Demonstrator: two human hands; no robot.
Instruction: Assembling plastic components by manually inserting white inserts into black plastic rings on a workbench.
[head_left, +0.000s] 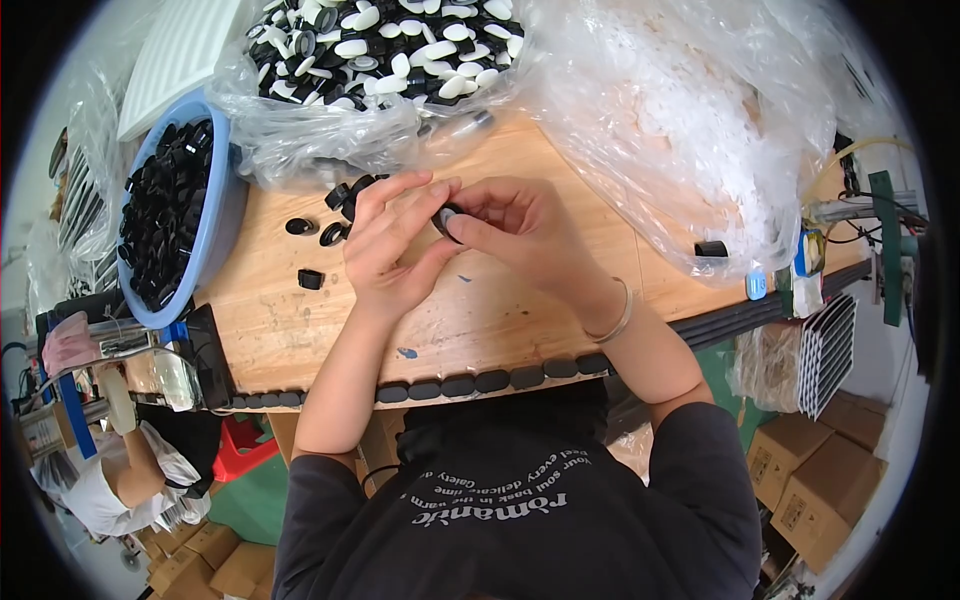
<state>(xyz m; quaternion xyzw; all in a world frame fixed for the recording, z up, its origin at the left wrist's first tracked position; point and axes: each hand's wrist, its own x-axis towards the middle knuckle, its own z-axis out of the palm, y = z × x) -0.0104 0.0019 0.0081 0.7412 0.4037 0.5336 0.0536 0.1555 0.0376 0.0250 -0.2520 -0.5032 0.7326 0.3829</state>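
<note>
Together, the left hand [385,250] and right hand [525,235] are meeting above the wooden tabletop [300,320], their fingers [470,232] pinching a small black cap [447,219] between them. Loose black caps [320,235] are lying just left of the hands, near a blue basin [225,215] of black parts, while a clear bag [380,60] of black-and-white pieces is sitting behind.

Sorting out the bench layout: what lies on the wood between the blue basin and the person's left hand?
In the head view, a few loose black caps lie on bare wooden table between the blue basin and left hand.
</note>
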